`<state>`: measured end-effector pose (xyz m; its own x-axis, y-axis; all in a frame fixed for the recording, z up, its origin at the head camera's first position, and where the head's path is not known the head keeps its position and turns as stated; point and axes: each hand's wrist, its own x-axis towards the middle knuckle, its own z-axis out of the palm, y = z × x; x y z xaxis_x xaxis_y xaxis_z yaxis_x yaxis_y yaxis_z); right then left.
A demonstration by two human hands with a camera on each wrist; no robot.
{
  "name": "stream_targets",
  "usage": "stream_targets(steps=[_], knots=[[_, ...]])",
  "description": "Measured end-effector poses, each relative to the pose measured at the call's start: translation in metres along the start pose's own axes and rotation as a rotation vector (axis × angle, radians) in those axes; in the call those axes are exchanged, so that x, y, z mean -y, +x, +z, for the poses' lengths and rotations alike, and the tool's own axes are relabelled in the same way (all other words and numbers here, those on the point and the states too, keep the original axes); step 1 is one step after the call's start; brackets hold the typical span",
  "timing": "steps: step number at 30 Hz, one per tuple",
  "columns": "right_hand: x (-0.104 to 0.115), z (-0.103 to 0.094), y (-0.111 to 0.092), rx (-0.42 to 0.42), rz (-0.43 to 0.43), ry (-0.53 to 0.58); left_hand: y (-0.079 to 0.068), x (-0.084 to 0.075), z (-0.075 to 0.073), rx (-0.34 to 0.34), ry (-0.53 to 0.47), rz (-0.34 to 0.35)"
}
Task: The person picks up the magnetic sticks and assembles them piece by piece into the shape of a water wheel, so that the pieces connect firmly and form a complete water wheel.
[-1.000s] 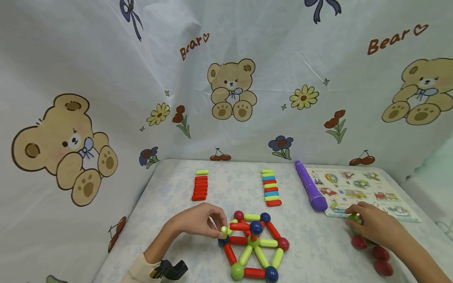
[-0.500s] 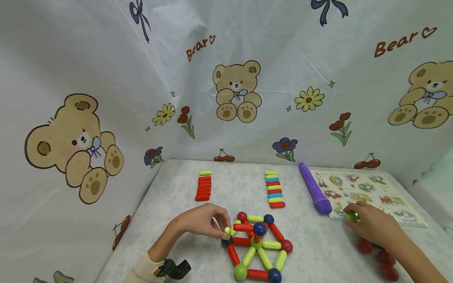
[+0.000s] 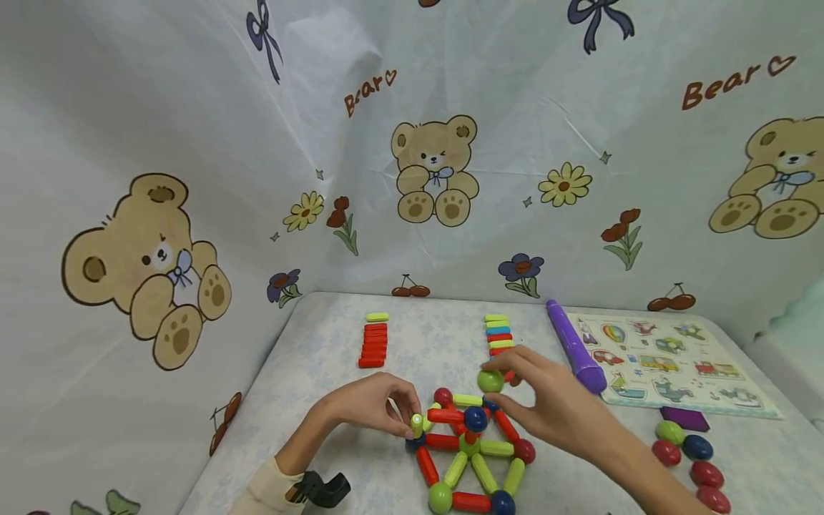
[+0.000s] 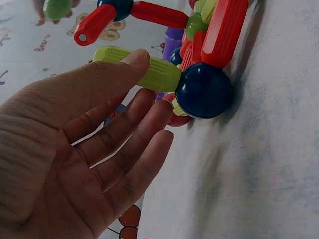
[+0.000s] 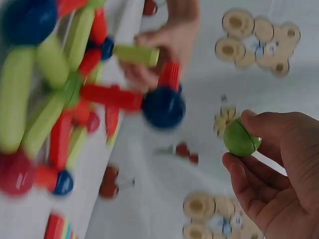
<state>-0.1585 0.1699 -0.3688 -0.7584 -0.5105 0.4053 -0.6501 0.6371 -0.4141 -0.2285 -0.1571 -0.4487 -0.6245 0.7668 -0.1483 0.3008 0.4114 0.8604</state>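
My left hand [image 3: 373, 404] pinches a yellow-green magnetic stick [image 4: 162, 74] between thumb and fingers. This stick stands up from a dark blue ball [image 4: 204, 90] at the left corner of a frame of magnetic sticks and balls. My right hand [image 3: 556, 400] holds a green ball [image 5: 241, 137] by thumb and fingertips, above the far side of the frame. From the frame's green centre ball [image 3: 470, 445] rises a post topped by another blue ball [image 3: 476, 420], with a red stick [image 3: 444, 415] reaching leftward from it.
Red sticks [image 3: 373, 347] lie in a column at the back left, and a mixed-colour column [image 3: 498, 330] lies behind the right hand. A purple microphone-shaped toy [image 3: 576, 350] lies beside a picture board [image 3: 676, 361]. Several loose balls [image 3: 707, 473] and a purple piece [image 3: 684, 418] are at the right.
My right hand has picked up the green ball from the right-hand group and carried it left to above the frame. The left hand keeps its pinch on the stick.
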Motion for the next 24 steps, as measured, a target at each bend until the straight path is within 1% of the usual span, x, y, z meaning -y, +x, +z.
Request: stream_targets(steps=[3, 5, 9, 12, 17, 20, 24], knots=[[0.019, 0.022, 0.015, 0.064, -0.092, 0.08, 0.0, 0.005, -0.001, 0.006, -0.004, 0.016], [0.026, 0.036, 0.023, 0.097, -0.133, 0.103, 0.001, 0.008, -0.003, 0.014, 0.003, 0.038], [0.034, 0.061, 0.035, 0.156, -0.157, 0.088, -0.001, 0.01, -0.007, 0.027, 0.041, 0.074], [0.034, 0.073, 0.038, 0.189, -0.171, 0.069, -0.003, 0.011, -0.012, 0.009, 0.077, 0.071], [0.031, 0.082, 0.039, 0.215, -0.177, 0.041, -0.011, 0.008, -0.021, -0.053, 0.111, 0.052], [0.03, 0.083, 0.038, 0.222, -0.164, 0.039, -0.015, 0.003, -0.025, -0.07, 0.116, 0.047], [0.028, 0.085, 0.038, 0.213, -0.164, 0.028, -0.02, -0.005, -0.027, -0.096, 0.113, 0.058]])
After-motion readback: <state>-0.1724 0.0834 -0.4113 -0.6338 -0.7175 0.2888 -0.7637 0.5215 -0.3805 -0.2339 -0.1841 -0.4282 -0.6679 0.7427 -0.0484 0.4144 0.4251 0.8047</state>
